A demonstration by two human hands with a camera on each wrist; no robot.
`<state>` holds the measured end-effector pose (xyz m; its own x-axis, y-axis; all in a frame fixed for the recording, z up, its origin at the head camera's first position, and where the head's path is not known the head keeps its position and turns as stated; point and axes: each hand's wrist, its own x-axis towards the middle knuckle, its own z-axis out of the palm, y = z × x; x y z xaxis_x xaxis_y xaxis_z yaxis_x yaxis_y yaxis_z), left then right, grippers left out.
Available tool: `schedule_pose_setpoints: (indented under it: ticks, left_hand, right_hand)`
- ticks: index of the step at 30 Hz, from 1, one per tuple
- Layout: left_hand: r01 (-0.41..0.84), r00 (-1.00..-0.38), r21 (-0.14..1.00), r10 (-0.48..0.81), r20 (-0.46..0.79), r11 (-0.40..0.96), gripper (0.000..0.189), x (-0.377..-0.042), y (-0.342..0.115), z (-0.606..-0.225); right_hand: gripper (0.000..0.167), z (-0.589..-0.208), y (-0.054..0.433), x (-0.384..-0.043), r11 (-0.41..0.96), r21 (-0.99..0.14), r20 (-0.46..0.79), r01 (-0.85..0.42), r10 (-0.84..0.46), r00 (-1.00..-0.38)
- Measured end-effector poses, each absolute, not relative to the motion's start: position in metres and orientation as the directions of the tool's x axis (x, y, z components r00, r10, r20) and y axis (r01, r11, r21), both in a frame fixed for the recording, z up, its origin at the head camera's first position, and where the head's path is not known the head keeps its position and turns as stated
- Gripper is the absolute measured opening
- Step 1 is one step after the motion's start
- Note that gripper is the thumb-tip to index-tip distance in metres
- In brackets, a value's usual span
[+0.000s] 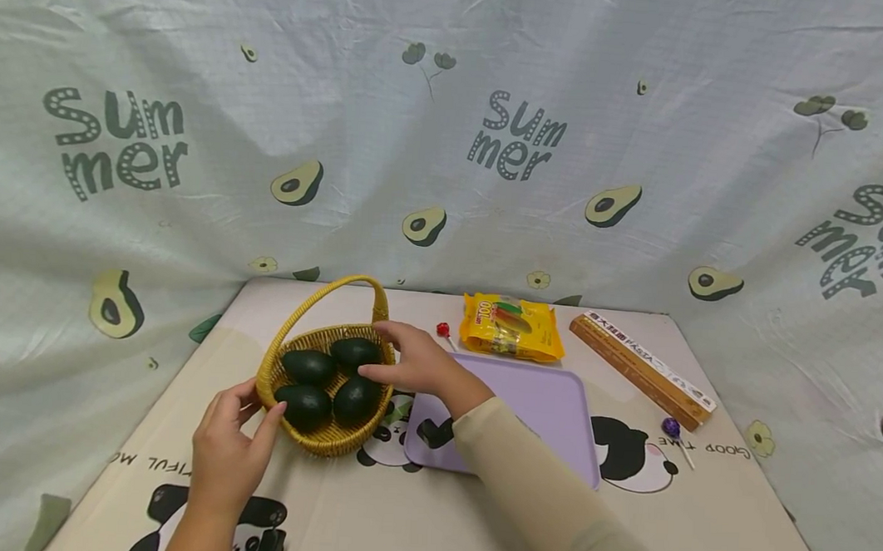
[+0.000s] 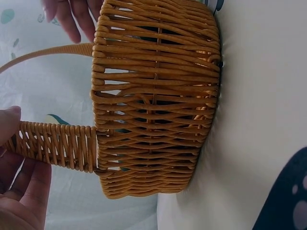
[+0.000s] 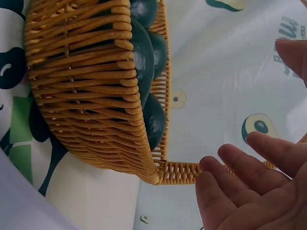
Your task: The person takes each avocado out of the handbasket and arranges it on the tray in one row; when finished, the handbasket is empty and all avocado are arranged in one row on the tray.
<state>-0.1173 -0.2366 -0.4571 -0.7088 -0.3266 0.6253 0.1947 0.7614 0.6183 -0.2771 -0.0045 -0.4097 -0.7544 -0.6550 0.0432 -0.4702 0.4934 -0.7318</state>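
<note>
A yellow-brown wicker basket (image 1: pixel 331 444) with a tall arched handle (image 1: pixel 313 298) stands at the left of the table. Inside it lie several dark green avocados (image 1: pixel 309 367). My left hand (image 1: pixel 234 443) holds the near-left base of the handle, thumb on one side and fingers on the other, as the left wrist view shows. My right hand (image 1: pixel 418 362) reaches over the basket's right rim, its fingers spread and loosely bent. In the right wrist view its fingertips (image 3: pixel 208 165) overlap the handle's far base, and the thumb stands apart; nothing is in its grasp.
A lilac tray (image 1: pixel 554 406) lies right of the basket, under my right forearm. Behind it are a yellow snack packet (image 1: pixel 512 327) and a red lollipop (image 1: pixel 443 330). A long brown box (image 1: pixel 642 369) and a purple lollipop (image 1: pixel 671 427) lie at the right.
</note>
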Motion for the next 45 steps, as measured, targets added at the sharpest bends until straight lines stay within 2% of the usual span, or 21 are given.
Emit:
schedule_pose_setpoints:
  ticks: [13, 21, 35, 39, 45]
  left_hand:
    - [0.18, -0.714, 0.628, -0.338, 0.612, 0.757, 0.049, -0.117, -0.237, -0.458]
    - [0.191, -0.715, 0.625, -0.329, 0.617, 0.757, 0.048, -0.117, -0.238, -0.457]
    - [0.175, -0.733, 0.636, -0.331, 0.594, 0.751, 0.048, -0.117, -0.237, -0.455]
    - [0.179, -0.734, 0.635, -0.328, 0.594, 0.751, 0.048, -0.116, -0.236, -0.454]
    - [0.192, -0.74, 0.649, -0.326, 0.588, 0.736, 0.048, -0.115, -0.235, -0.454]
  right_hand:
    - [0.086, -0.412, -0.029, -0.295, 0.572, -0.694, -0.063, -0.437, -0.653, -0.755]
    - [0.085, -0.413, -0.041, -0.304, 0.601, -0.658, -0.107, -0.454, -0.672, -0.733]
    - [0.083, -0.412, -0.055, -0.314, 0.668, -0.604, -0.182, -0.435, -0.647, -0.74]
    - [0.081, -0.412, -0.059, -0.317, 0.672, -0.602, -0.187, -0.43, -0.643, -0.743]
    - [0.078, -0.41, -0.066, -0.323, 0.657, -0.575, -0.174, -0.487, -0.68, -0.713]
